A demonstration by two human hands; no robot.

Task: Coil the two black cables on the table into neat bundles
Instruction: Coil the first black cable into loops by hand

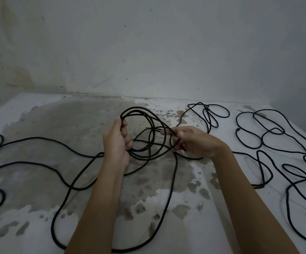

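Observation:
A black cable is partly wound into several round loops (145, 129) held upright above the table's middle. My left hand (116, 142) grips the left side of those loops. My right hand (192, 142) pinches a strand of the same cable at the loops' right side. The rest of this cable (38, 164) trails loose over the left and front of the table. A second black cable (277, 136) lies uncoiled in loose curls on the right side, apart from both hands.
The table (75, 125) is white with worn grey patches. A stained wall (148, 52) stands right behind its far edge. Loose cable runs off the left and right borders of the view.

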